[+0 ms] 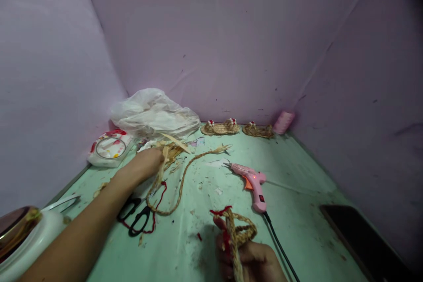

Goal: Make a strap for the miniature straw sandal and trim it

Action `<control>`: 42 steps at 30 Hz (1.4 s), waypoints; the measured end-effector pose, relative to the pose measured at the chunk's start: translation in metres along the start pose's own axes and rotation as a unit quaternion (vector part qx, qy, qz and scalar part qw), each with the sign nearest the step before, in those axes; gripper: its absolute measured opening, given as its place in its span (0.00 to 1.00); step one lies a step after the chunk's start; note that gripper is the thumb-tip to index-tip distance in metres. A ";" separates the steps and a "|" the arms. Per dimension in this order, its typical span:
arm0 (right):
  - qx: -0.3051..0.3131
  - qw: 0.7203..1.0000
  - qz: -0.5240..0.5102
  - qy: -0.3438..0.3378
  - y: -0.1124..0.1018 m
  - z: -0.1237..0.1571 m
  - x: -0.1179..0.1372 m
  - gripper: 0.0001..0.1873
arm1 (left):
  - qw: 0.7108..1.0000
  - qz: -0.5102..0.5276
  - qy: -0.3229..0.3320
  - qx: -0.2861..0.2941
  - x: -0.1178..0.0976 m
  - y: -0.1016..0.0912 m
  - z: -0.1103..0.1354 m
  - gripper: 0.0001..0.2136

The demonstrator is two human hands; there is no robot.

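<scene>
My right hand [257, 257], at the lower middle, is closed around a braided straw cord [234, 242] bent into a loop. Red yarn [226, 240] is wound on this cord, and a loose end sticks out at its top. Over a pile of dried straw strips [175, 152] at the back left, my left hand [150, 161] reaches down with its fingers mostly hidden. Near it, a longer braided straw cord [183, 176] curves across the table. Black-handled scissors [140, 220] lie below that cord, with a strand of red yarn [161, 194] beside them.
A pink glue gun [253, 180] lies right of centre, its cable running forward. Small woven straw slippers [220, 129] stand along the back wall, near a pink thread spool [283, 122]. A white plastic bag [153, 112], a tape roll [110, 147], a white container [36, 238] and a dark phone-like slab [360, 242] flank the sides.
</scene>
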State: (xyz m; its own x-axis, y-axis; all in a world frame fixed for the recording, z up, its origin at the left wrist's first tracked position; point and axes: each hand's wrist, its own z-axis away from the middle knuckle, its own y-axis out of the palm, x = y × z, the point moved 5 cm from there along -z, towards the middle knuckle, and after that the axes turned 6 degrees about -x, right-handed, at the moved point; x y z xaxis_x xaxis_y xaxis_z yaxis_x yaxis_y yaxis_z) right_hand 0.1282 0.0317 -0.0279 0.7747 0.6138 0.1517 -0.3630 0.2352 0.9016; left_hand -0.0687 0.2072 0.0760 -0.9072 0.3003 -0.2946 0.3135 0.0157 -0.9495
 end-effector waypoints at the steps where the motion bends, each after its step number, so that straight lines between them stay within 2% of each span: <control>1: -0.003 1.000 -0.002 -0.003 -0.001 0.000 0.000 0.23 | 0.999 -0.027 -0.022 0.004 0.000 -0.002 0.003 0.07; 3: -0.007 1.000 -0.001 -0.004 -0.001 0.001 0.001 0.19 | 0.995 -0.086 -0.049 0.008 -0.008 -0.001 0.011 0.06; 5: -0.007 1.000 0.002 -0.005 -0.002 0.002 0.001 0.17 | 0.993 -0.108 -0.053 0.010 -0.026 0.009 0.023 0.08; 6: -0.006 1.000 0.005 -0.004 -0.002 0.001 0.001 0.16 | 0.992 -0.111 -0.057 0.028 -0.036 0.017 0.029 0.09; 8: -0.011 1.000 0.008 -0.009 -0.003 0.001 0.000 0.15 | 0.985 -0.124 -0.057 0.108 -0.051 0.039 0.042 0.11; 9: -0.014 1.000 0.010 -0.011 -0.003 0.000 0.000 0.15 | 0.982 -0.127 -0.063 0.125 -0.056 0.046 0.046 0.10; 11: -0.021 1.000 0.014 -0.013 -0.005 -0.001 -0.002 0.15 | 0.983 -0.121 -0.071 0.117 -0.060 0.051 0.046 0.08; 13: -0.027 1.000 0.013 -0.010 -0.007 -0.002 -0.005 0.17 | 0.992 -0.080 -0.075 0.062 -0.062 0.041 0.033 0.09; 15: -0.024 1.000 0.018 -0.001 -0.008 -0.002 -0.010 0.17 | 0.998 0.007 -0.060 -0.012 -0.066 0.024 0.010 0.11; 19: -0.002 0.999 0.048 0.016 -0.002 -0.002 -0.019 0.16 | 0.995 0.062 -0.051 -0.061 -0.082 -0.003 -0.041 0.15; 22: 0.009 0.998 0.057 -0.006 0.003 -0.003 -0.020 0.20 | 0.988 0.085 -0.057 -0.117 -0.094 -0.015 -0.051 0.15; 24: 0.007 0.998 0.052 -0.024 0.007 -0.004 -0.019 0.22 | 0.984 0.098 -0.064 -0.135 -0.096 -0.015 -0.035 0.13; 25: 0.004 0.998 0.046 -0.032 0.009 -0.004 -0.018 0.23 | 0.984 0.111 -0.067 -0.124 -0.096 -0.013 -0.022 0.13; 27: -0.012 0.998 0.023 -0.055 0.013 -0.004 -0.015 0.23 | 0.979 0.149 -0.094 -0.102 -0.090 -0.005 0.013 0.19; 30: -0.042 0.996 -0.003 -0.083 0.018 -0.004 -0.010 0.21 | 0.905 0.359 -0.224 -0.038 -0.077 0.017 0.071 0.23; 32: -0.053 0.994 0.006 -0.091 0.019 -0.003 -0.009 0.17 | 0.873 0.424 -0.239 0.024 -0.083 0.032 0.101 0.22; 33: -0.054 0.994 0.019 -0.098 0.019 -0.002 -0.008 0.17 | 0.868 0.436 -0.233 0.047 -0.089 0.038 0.112 0.21; 37: -0.052 0.977 0.129 -0.160 0.018 0.001 -0.006 0.20 | 0.866 0.459 -0.189 0.058 -0.111 0.054 0.132 0.14; 39: -0.059 0.950 0.217 -0.218 0.018 0.005 -0.002 0.23 | 0.863 0.472 -0.169 0.058 -0.114 0.058 0.133 0.11; 42: -0.057 0.897 0.333 -0.285 0.020 0.010 0.006 0.31 | 0.854 0.499 -0.140 0.058 -0.107 0.057 0.128 0.09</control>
State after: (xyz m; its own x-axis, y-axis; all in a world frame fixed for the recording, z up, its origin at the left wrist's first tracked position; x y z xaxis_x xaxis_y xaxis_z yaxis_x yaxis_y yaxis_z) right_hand 0.1306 0.0322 -0.0045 0.4927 0.1703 0.8534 -0.8694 0.0541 0.4912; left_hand 0.0107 0.0533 0.0395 -0.2421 -0.1298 -0.9615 0.9537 -0.2139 -0.2113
